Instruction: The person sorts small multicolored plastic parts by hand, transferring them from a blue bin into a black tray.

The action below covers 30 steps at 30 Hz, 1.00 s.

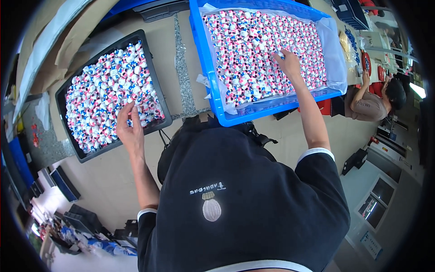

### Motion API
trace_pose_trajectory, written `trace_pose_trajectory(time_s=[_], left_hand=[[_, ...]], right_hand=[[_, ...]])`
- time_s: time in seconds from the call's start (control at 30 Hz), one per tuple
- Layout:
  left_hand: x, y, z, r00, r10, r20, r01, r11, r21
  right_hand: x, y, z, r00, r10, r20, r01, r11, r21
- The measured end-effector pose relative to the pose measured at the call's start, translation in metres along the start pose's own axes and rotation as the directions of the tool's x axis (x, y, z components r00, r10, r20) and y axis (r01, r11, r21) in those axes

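Head view: the left hand (130, 128) rests loosely curled at the black tray (154, 77) of small pink, white and blue pieces (106, 97). The right hand (287, 62) pinches one piece in the blue crate (206, 63) (plastic-lined). A co-worker (369, 102) sits beyond the bench (181, 77); the dark shirt (244, 204) hides its near edge.

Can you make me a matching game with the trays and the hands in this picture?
Things:
1. black tray
2. blue tray
3. left hand
4. right hand

Descriptions:
A. reaches into the blue tray, with a small piece at its fingers
B. lined with a clear plastic sheet
C. lies on the left, full of little pink, white and blue toys
D. rests at the near edge of the black tray

Pairs: 1-C, 2-B, 3-D, 4-A
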State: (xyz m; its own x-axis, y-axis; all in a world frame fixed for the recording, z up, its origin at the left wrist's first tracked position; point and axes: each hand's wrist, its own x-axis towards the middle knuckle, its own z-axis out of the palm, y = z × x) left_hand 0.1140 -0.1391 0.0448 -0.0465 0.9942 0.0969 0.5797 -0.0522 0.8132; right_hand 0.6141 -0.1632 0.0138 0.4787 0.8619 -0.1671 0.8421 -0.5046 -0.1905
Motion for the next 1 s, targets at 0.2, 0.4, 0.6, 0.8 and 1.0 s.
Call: trace_pose_trajectory(time_s=[0.2,0.4,0.6,0.8,1.0], left_hand=[[0.006,-0.027,-0.015,0.989,0.093,-0.112,-0.044,0.923,0.381],[0.015,-0.042,-0.02,0.967,0.196,-0.161,-0.052,0.775,0.63],[0.029,-0.053,-0.027,0.984,0.141,-0.107,-0.033,0.74,0.672],[0.035,-0.067,-0.034,0.982,0.149,-0.118,-0.036,0.755,0.655],[0.039,-0.062,-0.034,0.988,0.147,-0.042,-0.093,0.797,0.596]], right_hand=[[0.011,0.086,0.05,0.988,-0.076,-0.132,0.065,0.994,-0.083],[0.009,0.074,0.038,0.995,-0.091,0.036,0.092,0.996,-0.02],[-0.009,0.008,-0.004,0.996,0.029,0.085,0.005,0.925,-0.38],[-0.032,-0.176,-0.039,0.885,-0.419,-0.202,0.459,0.858,0.23],[-0.046,-0.359,0.056,0.663,-0.747,-0.037,0.713,0.617,0.333]])
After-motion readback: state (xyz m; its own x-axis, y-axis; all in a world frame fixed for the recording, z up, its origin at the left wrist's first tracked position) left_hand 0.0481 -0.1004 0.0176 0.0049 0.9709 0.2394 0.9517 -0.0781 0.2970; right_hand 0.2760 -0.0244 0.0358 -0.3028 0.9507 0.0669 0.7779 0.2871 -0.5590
